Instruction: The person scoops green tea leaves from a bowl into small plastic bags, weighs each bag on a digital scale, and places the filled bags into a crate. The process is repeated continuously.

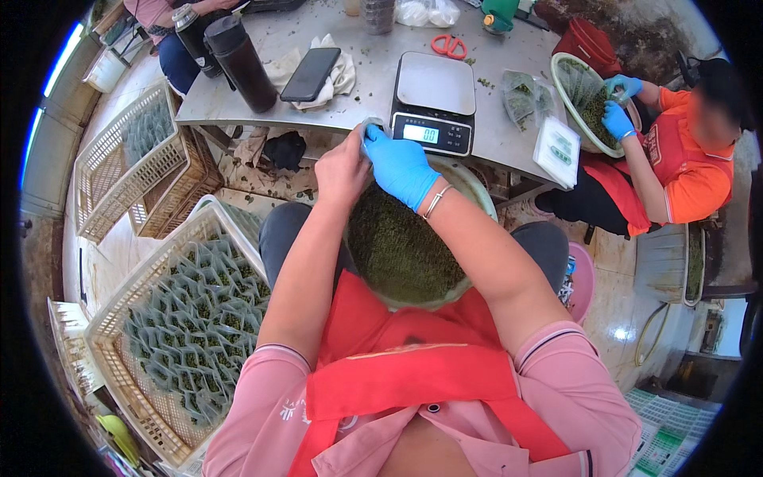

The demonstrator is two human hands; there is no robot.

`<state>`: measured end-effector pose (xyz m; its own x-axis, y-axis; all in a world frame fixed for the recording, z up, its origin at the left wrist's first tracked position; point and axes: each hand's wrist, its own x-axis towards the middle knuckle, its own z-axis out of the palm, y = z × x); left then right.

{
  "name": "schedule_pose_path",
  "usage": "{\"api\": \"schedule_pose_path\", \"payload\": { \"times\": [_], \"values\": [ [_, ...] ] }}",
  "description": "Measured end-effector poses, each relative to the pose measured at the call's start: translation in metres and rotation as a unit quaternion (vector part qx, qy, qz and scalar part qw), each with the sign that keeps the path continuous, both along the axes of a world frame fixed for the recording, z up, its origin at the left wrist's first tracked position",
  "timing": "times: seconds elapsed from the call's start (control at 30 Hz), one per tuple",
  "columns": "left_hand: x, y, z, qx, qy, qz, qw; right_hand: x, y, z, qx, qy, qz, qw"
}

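Note:
My bare left hand (342,168) and my blue-gloved right hand (401,167) meet in front of the table's near edge. Their fingers close together on a small clear plastic bag (371,125), mostly covered by the hands. Right beyond them stands a digital scale (435,83) with a lit display and nothing on its plate. Below my hands, between my knees, a round pale basin (482,195) holds a heap of small dark-green granules (407,242); my forearms hide part of it.
A dark tumbler (240,67), a black phone (312,75) on a cloth and red scissors (449,46) lie across the metal table (362,75). Filled bags pack a crate (143,389) at left. At right, a gloved co-worker (664,151) handles a basin (566,103) of bags.

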<state>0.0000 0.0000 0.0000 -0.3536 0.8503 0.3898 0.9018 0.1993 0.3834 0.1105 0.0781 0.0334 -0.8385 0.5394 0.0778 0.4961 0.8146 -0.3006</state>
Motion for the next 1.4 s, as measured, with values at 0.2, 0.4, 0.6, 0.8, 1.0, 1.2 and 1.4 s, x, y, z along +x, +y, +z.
{"api": "schedule_pose_path", "payload": {
  "times": [0.2,0.4,0.6,0.8,1.0,1.2,1.4],
  "values": [
    [0.007,0.004,0.005,0.015,-0.143,0.062,0.988,0.064,0.029,0.069,-0.43,0.246,0.027,0.868],
    [-0.003,0.012,-0.005,0.104,-0.343,0.093,0.929,0.153,0.216,0.029,0.283,0.188,-0.202,0.919],
    [-0.001,0.003,0.005,-0.01,-0.164,0.094,0.982,0.17,0.302,-0.014,-0.021,0.296,-0.284,0.912],
    [-0.007,0.001,-0.003,0.08,-0.263,0.091,0.957,0.09,0.127,0.031,0.089,0.394,-0.131,0.905],
    [-0.075,-0.143,0.023,0.167,-0.32,0.204,0.91,0.098,0.058,0.001,0.095,0.389,-0.134,0.906],
    [-0.164,-0.476,0.054,0.029,0.027,0.613,0.789,0.136,-0.034,-0.081,-0.126,0.055,-0.112,0.984],
    [-0.139,-0.661,0.036,-0.141,0.11,0.793,0.582,0.148,-0.082,-0.158,-0.143,-0.169,-0.033,0.975]
  ]
}}
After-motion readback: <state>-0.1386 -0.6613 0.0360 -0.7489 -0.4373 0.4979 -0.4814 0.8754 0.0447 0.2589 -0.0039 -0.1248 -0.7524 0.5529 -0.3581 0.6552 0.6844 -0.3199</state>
